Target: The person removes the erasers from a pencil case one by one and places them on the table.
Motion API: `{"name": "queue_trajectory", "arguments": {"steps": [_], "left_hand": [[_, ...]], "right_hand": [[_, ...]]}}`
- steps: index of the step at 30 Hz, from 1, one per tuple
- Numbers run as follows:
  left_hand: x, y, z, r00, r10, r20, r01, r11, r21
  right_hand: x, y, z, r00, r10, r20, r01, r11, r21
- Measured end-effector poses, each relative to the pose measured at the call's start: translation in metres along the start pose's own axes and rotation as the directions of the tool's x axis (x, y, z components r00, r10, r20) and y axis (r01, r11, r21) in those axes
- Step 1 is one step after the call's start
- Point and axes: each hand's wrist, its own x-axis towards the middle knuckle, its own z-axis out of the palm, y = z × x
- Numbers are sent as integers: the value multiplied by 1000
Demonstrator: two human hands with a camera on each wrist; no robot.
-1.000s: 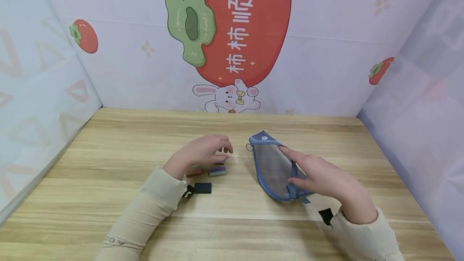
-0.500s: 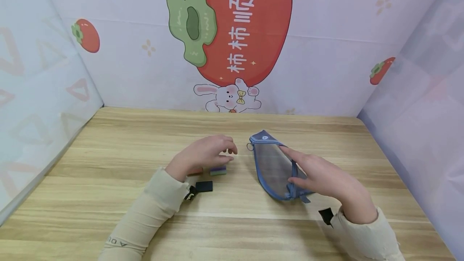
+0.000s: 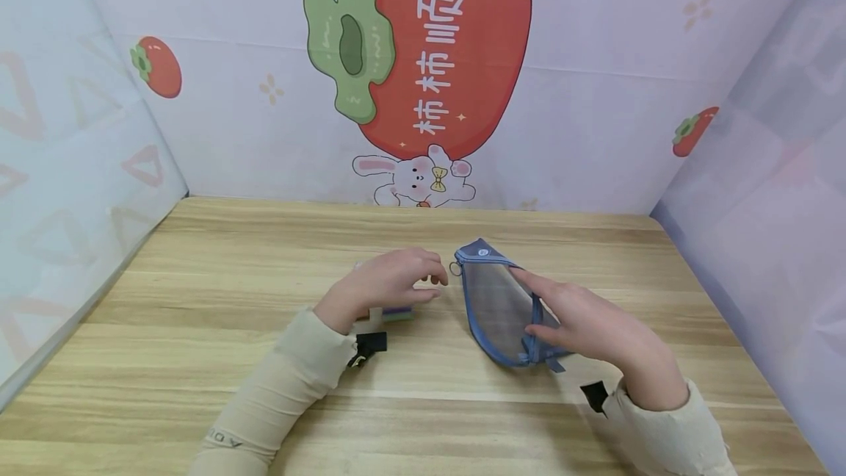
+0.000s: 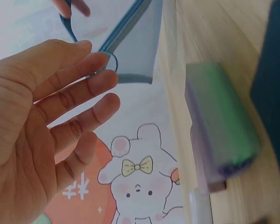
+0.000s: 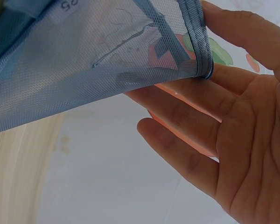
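A blue mesh zipper pouch (image 3: 496, 300) is held upright and tilted by my right hand (image 3: 588, 322). In the right wrist view the thumb (image 5: 247, 28) lies on one side of the pouch's bound edge and the fingers (image 5: 191, 112) pass behind it. My left hand (image 3: 396, 278) hovers left of the pouch, fingers loosely bent and holding nothing. Its fingertips come close to the metal ring (image 3: 455, 268) at the pouch's zipper corner and overlap that ring in the left wrist view. Below the hand lies a purple-and-green striped block (image 4: 221, 116).
A black block (image 3: 375, 341) lies near the left cuff. An orange-brown piece (image 3: 363, 315) is partly hidden by the left wrist. The wooden table (image 3: 423, 417) meets a printed backdrop (image 3: 231, 116) behind, with side walls left and right.
My left hand has moved right, away from the small blocks and closer to the pouch's ring. The right hand and the pouch have stayed in place.
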Motion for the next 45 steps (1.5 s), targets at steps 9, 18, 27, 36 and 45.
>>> {"name": "queue_trajectory", "arguments": {"steps": [9,18,27,36,45], "left_hand": [[10,9,4,999,13,35,-14,999,29],[18,16,6,998,-2,65,1,1000,10],[24,20,11,996,66,64,-69,997,34],[35,28,13,991,115,75,-117,993,24],[44,35,17,988,121,97,-121,993,-7]], "right_hand": [[0,0,0,1000,-1,-7,1,1000,-1],[0,0,-1,1000,-5,2,5,1000,21],[0,0,-1,1000,-16,-3,16,1000,18],[-1,0,-1,999,-31,-20,31,999,-7],[-1,1,-1,999,-27,-19,27,1000,-3]]}}
